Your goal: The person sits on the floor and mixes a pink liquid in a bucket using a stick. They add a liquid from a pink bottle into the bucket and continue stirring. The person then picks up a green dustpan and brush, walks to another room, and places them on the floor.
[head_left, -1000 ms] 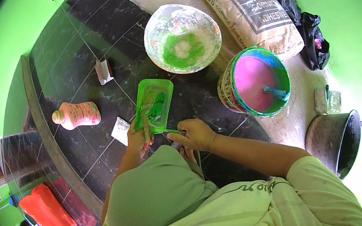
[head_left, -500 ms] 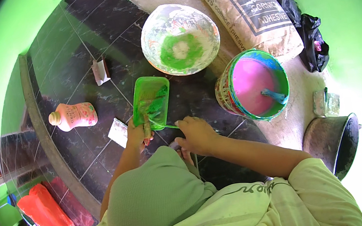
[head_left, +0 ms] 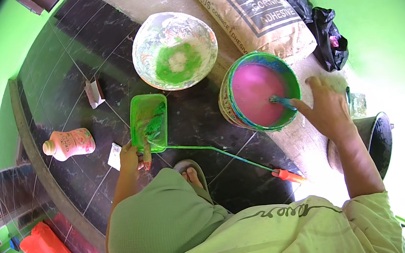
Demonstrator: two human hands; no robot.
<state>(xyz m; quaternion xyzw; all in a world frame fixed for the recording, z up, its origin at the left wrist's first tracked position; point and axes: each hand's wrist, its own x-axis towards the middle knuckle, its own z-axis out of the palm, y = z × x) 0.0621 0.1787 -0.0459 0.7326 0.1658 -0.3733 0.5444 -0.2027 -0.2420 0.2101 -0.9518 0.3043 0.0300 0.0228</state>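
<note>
My left hand grips the near edge of a green plastic paint tray, wet green paint spread inside it. A brownish stick-like piece with a reddish end stands by those fingers; I cannot tell what it is. A paint roller's long thin green rod runs from the tray to its orange handle on the floor. My right hand is held open with fingers apart beside a bucket of pink paint. Its thumb is close to a blue-smeared stick standing in the paint; whether they touch is unclear.
A paint-crusted white basin stands beyond the tray, near a big paper sack and black plastic bags. A pink bottle lies at left. A dark metal pot lies at right. My sandalled foot is below the tray.
My right hand has let go of the roller and moved right to the pink paint bucket. The roller's orange handle now rests on the floor. My left hand stays at the tray.
</note>
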